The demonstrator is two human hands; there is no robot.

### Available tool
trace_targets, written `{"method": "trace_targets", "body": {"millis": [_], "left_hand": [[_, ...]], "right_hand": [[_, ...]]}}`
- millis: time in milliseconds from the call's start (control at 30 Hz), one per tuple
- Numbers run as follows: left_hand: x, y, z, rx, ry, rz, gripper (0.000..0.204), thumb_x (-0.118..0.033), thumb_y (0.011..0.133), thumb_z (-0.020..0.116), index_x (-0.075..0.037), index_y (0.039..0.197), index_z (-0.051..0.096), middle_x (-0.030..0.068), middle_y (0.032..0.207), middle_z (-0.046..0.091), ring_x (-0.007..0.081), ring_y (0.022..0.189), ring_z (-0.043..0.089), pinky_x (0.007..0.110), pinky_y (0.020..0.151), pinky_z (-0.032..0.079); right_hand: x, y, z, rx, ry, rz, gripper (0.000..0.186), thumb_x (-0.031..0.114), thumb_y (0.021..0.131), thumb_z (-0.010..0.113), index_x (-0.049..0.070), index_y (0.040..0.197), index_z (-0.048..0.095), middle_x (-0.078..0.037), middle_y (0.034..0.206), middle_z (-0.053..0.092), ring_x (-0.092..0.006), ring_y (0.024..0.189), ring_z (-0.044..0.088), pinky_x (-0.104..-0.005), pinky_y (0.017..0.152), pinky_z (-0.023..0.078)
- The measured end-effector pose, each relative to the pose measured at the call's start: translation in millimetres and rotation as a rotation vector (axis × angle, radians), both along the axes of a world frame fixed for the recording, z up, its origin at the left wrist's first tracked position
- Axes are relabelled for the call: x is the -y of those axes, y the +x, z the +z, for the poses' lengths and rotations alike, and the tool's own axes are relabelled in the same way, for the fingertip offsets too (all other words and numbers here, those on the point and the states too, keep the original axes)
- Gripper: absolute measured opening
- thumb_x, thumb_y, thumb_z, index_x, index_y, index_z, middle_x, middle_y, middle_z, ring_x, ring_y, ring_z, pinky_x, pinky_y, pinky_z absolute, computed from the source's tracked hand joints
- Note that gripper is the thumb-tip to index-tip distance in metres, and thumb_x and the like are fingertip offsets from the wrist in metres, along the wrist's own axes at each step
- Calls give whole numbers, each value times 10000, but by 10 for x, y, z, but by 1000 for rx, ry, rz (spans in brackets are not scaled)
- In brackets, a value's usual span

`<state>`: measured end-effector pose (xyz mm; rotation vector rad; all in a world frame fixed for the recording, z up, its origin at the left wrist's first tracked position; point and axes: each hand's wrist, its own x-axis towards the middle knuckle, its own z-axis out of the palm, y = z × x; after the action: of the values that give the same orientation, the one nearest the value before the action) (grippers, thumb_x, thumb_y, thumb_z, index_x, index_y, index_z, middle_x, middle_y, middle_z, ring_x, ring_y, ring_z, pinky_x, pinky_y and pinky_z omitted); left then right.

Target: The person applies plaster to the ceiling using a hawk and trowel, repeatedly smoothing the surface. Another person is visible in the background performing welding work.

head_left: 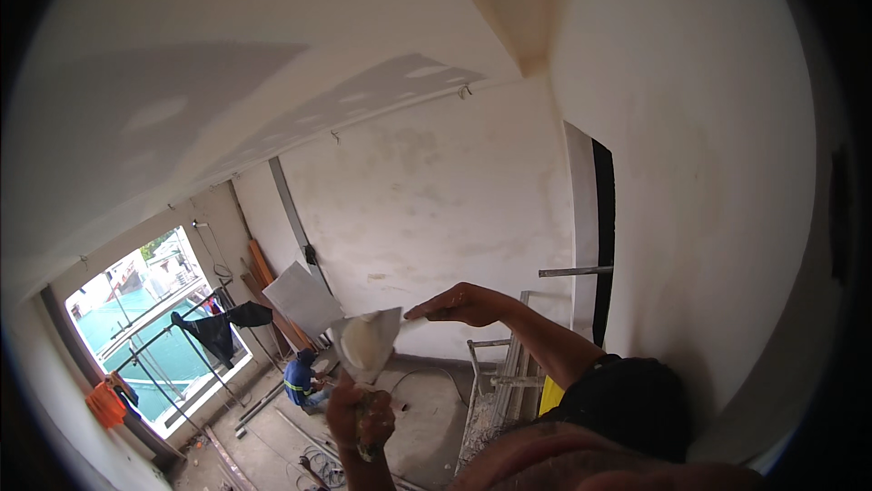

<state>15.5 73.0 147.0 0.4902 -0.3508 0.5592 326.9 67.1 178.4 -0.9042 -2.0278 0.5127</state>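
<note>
My left hand is closed in a fist, with pale smears on its fingers. Up from it rises a broad putty knife, its pale blade tilted and bearing a lump of white filler. From the right, my right hand reaches across to the blade's upper right corner. Its fingers are pressed together and pointed at that corner; whether they touch it or pinch something thin, I cannot make out.
I am high above the floor. Scaffold frames and planks stand below right. A person in blue crouches below left near pipes and cables. Clothes hang by the window. A pale square sheet shows behind the knife.
</note>
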Motion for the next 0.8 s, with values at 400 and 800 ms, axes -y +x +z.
{"method": "trace_targets", "body": {"millis": [400,800], "left_hand": [[-469,-305,-543,-106,-91,185,641,-182,903,399,-142,1525,250,190,888,556,160,422,428,276,318,380],[-435,-152,-520,-291,-249,281,552,-230,919,419,-166,1463,350,116,663,520,151,350,434,276,302,392]], "right_hand": [[1252,396,2504,-125,1352,-1228,279,222,959,552,-13,1088,631,-171,864,672,-294,756,646,-378,738,517],[947,358,3067,-112,1185,-1275,315,230,948,509,-6,1115,636,-185,793,679,-319,711,669,-428,707,527]]}}
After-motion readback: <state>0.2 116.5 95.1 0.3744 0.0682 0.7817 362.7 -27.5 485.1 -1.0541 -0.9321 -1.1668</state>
